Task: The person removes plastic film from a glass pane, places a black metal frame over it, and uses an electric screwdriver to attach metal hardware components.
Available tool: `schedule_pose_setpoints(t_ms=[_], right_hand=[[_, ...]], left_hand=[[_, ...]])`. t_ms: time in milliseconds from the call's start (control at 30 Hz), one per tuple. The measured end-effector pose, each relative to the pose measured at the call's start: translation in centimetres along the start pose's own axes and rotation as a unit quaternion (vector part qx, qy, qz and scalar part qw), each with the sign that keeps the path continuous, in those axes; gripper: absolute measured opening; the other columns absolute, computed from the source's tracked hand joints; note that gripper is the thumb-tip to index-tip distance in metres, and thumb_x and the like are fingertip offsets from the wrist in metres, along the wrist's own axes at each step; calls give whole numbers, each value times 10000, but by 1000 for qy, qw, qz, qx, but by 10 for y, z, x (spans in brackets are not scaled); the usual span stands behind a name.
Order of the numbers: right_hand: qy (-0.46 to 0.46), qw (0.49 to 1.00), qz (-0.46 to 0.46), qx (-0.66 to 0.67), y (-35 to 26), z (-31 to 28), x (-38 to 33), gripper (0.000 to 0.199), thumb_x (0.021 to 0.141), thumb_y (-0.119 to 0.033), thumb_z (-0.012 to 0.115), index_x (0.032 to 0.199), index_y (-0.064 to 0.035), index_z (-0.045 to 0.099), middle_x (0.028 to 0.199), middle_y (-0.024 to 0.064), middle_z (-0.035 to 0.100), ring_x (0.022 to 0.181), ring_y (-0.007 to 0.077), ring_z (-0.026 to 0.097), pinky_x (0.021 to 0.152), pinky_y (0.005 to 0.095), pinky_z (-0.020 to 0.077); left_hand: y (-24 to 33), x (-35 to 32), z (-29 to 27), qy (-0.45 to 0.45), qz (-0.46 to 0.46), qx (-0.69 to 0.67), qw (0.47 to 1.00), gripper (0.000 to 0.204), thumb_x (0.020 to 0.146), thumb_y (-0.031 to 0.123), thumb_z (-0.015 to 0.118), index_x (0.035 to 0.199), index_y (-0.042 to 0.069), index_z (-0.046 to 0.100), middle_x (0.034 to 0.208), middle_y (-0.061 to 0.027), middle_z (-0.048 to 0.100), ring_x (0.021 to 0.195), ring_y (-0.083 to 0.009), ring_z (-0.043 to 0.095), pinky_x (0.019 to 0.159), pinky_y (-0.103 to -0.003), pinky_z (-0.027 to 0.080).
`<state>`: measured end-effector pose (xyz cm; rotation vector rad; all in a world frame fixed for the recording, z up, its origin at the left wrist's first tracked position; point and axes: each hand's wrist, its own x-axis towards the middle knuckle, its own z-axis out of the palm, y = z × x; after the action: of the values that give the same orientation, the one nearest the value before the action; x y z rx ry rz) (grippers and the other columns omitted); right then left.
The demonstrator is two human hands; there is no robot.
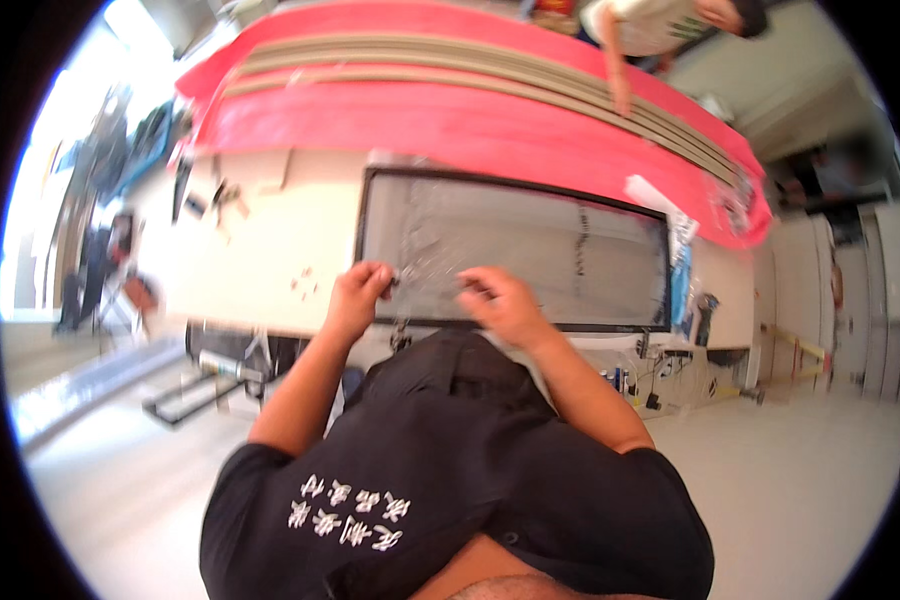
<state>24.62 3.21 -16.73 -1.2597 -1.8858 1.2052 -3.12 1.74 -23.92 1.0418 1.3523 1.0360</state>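
Note:
A long, black-framed rectangular panel [530,250] lies flat in front of me, its grey face under what looks like wrinkled clear film [430,255]. My left hand [358,296] is at the panel's near left corner, thumb and fingers pinched together; a small dark bit shows at the fingertips, too small to name. Over the panel's near edge is my right hand [505,305], fingers curled in toward the thumb. Whatever it holds, if anything, is hidden. The two hands are apart, with the film's creases between and beyond them.
Long beige strips [450,60] lie on a pink cover [350,115] along the far side, with another person's arm [618,80] reaching over them. Small tools [228,198] and reddish bits [305,284] lie on the pale tabletop [260,240]. A dark-handled tool [707,315] sits right.

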Motion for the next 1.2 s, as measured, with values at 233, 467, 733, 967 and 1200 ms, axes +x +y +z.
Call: schedule_pose_setpoints(t_ms=[233,467,733,967,1200], right_hand=[[-7,1000,-1,-20,-15,18,11,169,869,-233,679,946,-82,679,850,137,715,810,341,691,736,431,541],[-27,998,15,-48,1,13,-12,164,849,-209,685,914,-60,661,825,125,710,756,294,690,694,394,535],[4,999,33,13,14,12,-30,169,841,-142,690,957,-35,627,792,100,699,726,237,674,677,374,530],[22,999,9,-34,11,7,-34,240,892,-261,701,946,-36,635,825,102,698,755,253,671,713,381,530],[15,993,49,109,22,10,-35,193,981,-243,633,973,-50,620,828,48,686,754,130,653,693,314,535]], left_hand=[[21,-20,46,-95,-2,6,995,151,954,134,684,1026,0,685,819,-20,680,736,-90,612,675,-255,507],[8,-17,60,-174,9,30,984,114,940,77,702,1010,4,650,860,-16,677,756,-82,610,695,-242,502],[17,-12,73,-201,8,32,979,126,972,103,662,967,-21,683,836,-40,695,754,-104,628,696,-258,508],[25,-3,75,-241,-13,46,969,133,968,87,657,943,-42,683,868,-80,717,711,-127,655,663,-268,529],[28,-10,80,-240,-60,-55,967,149,972,104,652,952,-43,671,866,-90,720,719,-146,671,660,-279,535]])
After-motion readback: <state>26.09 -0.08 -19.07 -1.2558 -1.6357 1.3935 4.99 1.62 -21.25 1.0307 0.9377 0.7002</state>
